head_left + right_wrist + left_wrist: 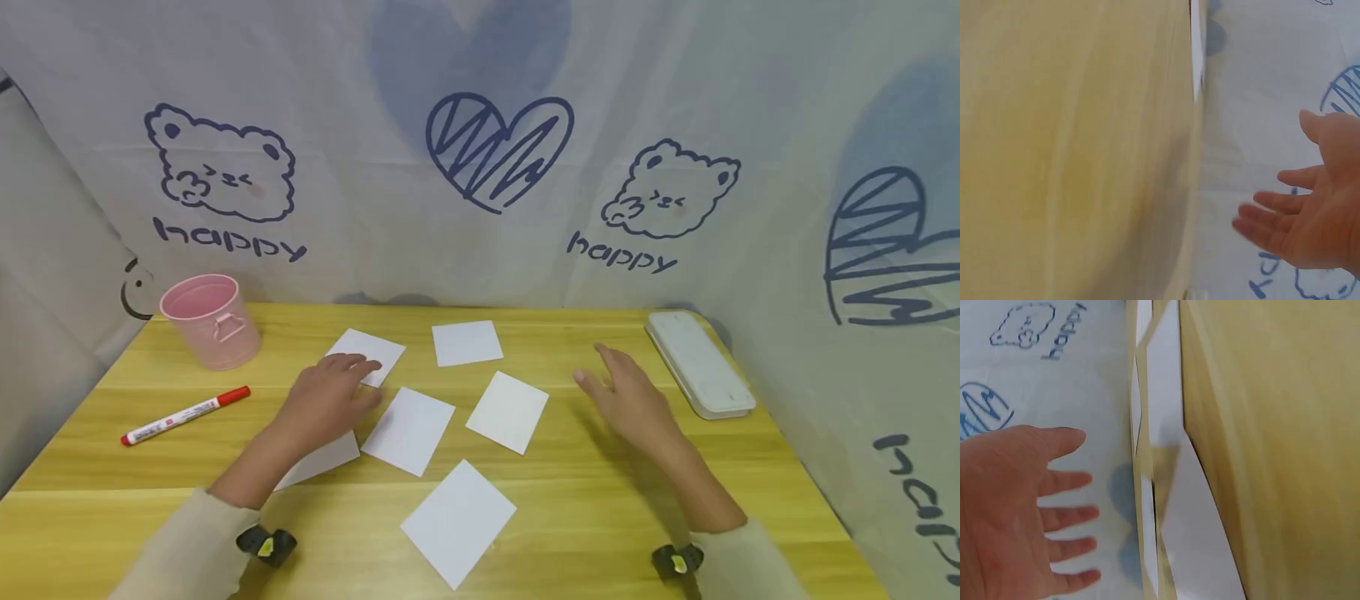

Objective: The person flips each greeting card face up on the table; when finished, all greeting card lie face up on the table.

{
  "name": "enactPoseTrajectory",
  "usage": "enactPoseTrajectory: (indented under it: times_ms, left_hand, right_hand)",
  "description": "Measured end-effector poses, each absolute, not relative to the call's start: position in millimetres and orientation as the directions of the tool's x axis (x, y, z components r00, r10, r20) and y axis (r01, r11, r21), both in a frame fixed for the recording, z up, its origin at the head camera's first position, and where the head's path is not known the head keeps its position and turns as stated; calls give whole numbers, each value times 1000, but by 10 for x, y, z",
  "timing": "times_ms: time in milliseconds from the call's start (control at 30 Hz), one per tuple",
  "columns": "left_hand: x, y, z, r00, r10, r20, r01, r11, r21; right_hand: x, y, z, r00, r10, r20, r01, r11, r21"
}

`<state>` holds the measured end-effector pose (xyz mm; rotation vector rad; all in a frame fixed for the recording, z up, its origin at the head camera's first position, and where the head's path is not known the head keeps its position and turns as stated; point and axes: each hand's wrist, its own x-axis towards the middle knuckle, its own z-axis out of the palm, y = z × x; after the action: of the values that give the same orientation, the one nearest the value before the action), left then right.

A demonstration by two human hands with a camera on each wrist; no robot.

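Now the left hand (327,402), fingers outstretched, empty, hovers over the white cards (410,431), though contact's hard to judge; the right hand (628,402), equally spread and empty, hangs beside them. They're scattered mid-surface (570,517), presumably for easy reach.

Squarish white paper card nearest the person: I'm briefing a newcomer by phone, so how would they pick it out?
On the yellow wood-grain table, look to the person's side, between the pale left sleeve and the pale right sleeve. There the squarish white paper card lies flat, turned like a diamond. It lies nearer the person than any of the other white paper cards.
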<state>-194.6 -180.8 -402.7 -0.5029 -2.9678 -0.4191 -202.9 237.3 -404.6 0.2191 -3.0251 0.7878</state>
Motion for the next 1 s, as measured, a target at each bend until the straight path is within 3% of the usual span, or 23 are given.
enactPoseTrajectory:
  times_ms: [167, 500, 733, 1000]
  left_hand:
    - [-2178, -1451, -4014, -917, 389, 86, 391, 835, 388]
    - [-2663, -865, -4147, -821, 565, -85, 394, 668, 631]
    - [-2878, -549, -4247, -789, 602, -122, 418, 672, 611]
    - [-2990, -386, -4287, -801, 582, -142, 410, 705, 579]
  right_hand:
    - [-2113, 2290, -4095, -991, -137, -8, -98, 745, -660]
    - [-2201, 2082, -4358, -977, -206, -55, -106, 692, -714]
    - [-2221, 2030, -4445, -987, -147, -64, -69, 748, -661]
    - [-2217, 1944, -4493, -994, -102, -50, -48, 778, -626]
